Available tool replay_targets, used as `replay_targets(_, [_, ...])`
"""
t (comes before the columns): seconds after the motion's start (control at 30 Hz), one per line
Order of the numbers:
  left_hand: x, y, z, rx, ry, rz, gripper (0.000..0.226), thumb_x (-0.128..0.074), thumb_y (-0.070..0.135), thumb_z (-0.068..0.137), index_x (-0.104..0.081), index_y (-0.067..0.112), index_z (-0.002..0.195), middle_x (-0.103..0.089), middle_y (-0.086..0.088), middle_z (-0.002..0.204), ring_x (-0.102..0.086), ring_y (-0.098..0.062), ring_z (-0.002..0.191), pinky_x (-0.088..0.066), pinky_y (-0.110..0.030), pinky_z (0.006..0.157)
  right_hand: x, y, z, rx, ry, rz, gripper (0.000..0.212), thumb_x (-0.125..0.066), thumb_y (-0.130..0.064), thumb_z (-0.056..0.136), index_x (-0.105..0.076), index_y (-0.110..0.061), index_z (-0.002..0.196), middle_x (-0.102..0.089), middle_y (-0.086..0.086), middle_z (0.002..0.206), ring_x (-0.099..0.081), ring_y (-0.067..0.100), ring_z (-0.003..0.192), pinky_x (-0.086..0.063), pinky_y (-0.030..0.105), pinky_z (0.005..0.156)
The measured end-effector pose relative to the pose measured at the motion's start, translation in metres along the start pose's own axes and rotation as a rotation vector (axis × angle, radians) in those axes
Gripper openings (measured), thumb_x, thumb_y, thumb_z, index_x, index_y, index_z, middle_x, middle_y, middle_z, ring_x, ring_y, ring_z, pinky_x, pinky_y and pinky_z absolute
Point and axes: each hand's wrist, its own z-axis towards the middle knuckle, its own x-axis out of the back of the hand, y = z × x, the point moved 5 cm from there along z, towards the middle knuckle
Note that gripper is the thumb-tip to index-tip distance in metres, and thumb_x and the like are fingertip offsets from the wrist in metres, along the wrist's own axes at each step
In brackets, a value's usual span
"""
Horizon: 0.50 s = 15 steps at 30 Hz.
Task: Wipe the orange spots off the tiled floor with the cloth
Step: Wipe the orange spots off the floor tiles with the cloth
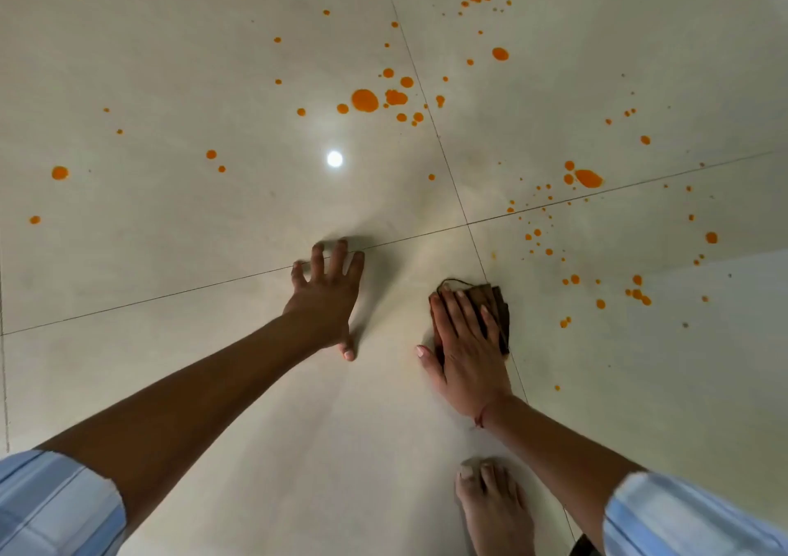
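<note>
Loads of orange spots lie beyond the small cloth pressed under the right hand's straight fingers, left hand splayed on the tiled floor, so wiping might just smear them.

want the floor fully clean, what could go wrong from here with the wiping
The cloth under the right hand is barely bigger than the hand, so blobs like the largest orange spot may smear rather than lift. The left hand braces flat on the glossy tiled floor; it could slip, or land in spots if moved forward.
</note>
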Motion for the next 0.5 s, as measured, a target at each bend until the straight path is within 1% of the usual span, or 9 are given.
replay_targets(0.03, [0.002,0.001,0.000,0.010,-0.007,0.016,0.145,-0.087,0.053,0.050,0.009,0.010,0.149,0.018,-0.020,0.155,0.014,-0.048,0.141,-0.014,-0.062,0.112,0.002,0.003,0.012,-0.008,0.011,-0.004,0.073,-0.037,-0.054,0.091,-0.030,-0.013,0.152,-0.034,0.009,0.157,-0.027,0.025,0.146,-0.012,0.044,0.119])
replay_targets(0.1, [0.005,0.007,-0.001,0.003,-0.006,0.074,0.144,-0.087,0.051,0.052,0.010,0.008,0.149,0.017,-0.022,0.155,0.011,-0.048,0.142,-0.015,-0.059,0.113,0.009,0.011,0.048,-0.114,0.049,0.003,0.072,-0.033,-0.054,0.093,-0.029,-0.014,0.152,-0.031,0.008,0.158,-0.025,0.025,0.146,-0.012,0.044,0.120])
replay_targets(0.17, [0.005,0.013,0.002,-0.051,0.028,0.135,0.144,-0.087,0.052,0.051,0.009,0.009,0.149,0.016,-0.022,0.156,0.010,-0.044,0.144,-0.014,-0.057,0.114,0.011,0.016,0.064,-0.200,0.057,0.025,0.072,-0.029,-0.056,0.094,-0.025,-0.014,0.153,-0.027,0.007,0.159,-0.021,0.024,0.147,-0.011,0.046,0.121])
replay_targets(0.23, [0.006,0.018,0.006,-0.100,0.016,0.126,0.147,-0.087,0.054,0.050,0.011,0.012,0.151,0.020,-0.019,0.156,0.013,-0.041,0.145,-0.013,-0.057,0.115,0.002,0.009,0.037,-0.183,0.036,0.031,0.073,-0.030,-0.055,0.094,-0.023,-0.014,0.154,-0.027,0.008,0.160,-0.020,0.024,0.148,-0.009,0.045,0.121])
replay_targets(0.3, [0.008,0.023,0.010,-0.095,-0.032,0.073,0.152,-0.088,0.056,0.048,0.015,0.012,0.150,0.027,-0.018,0.155,0.019,-0.042,0.143,-0.013,-0.060,0.114,-0.007,-0.002,-0.016,-0.120,0.017,0.017,0.074,-0.032,-0.054,0.093,-0.023,-0.014,0.155,-0.027,0.008,0.160,-0.019,0.024,0.148,-0.004,0.043,0.121])
replay_targets(0.4, [0.012,0.038,0.005,-0.088,-0.073,0.022,0.154,-0.086,0.061,0.045,0.014,0.011,0.150,0.030,-0.017,0.154,0.020,-0.044,0.142,-0.022,-0.064,0.109,-0.013,0.001,-0.072,-0.125,-0.007,-0.025,0.075,-0.034,-0.056,0.093,-0.026,-0.014,0.154,-0.032,0.007,0.158,-0.020,0.023,0.146,-0.003,0.041,0.120])
replay_targets(0.43, [0.011,0.042,0.003,-0.083,-0.081,0.001,0.154,-0.086,0.062,0.045,0.014,0.011,0.150,0.030,-0.016,0.154,0.020,-0.044,0.142,-0.025,-0.064,0.108,-0.013,0.003,-0.076,-0.132,-0.018,-0.028,0.075,-0.034,-0.057,0.093,-0.027,-0.013,0.153,-0.033,0.008,0.157,-0.022,0.023,0.145,-0.004,0.042,0.119])
replay_targets(0.5, [0.007,0.049,-0.002,-0.060,-0.130,-0.009,0.157,-0.086,0.063,0.044,0.018,0.010,0.149,0.035,-0.016,0.152,0.023,-0.046,0.140,-0.024,-0.066,0.107,-0.011,0.011,-0.067,-0.143,-0.038,-0.014,0.074,-0.033,-0.056,0.092,-0.029,-0.013,0.152,-0.033,0.009,0.157,-0.025,0.025,0.145,-0.007,0.043,0.119])
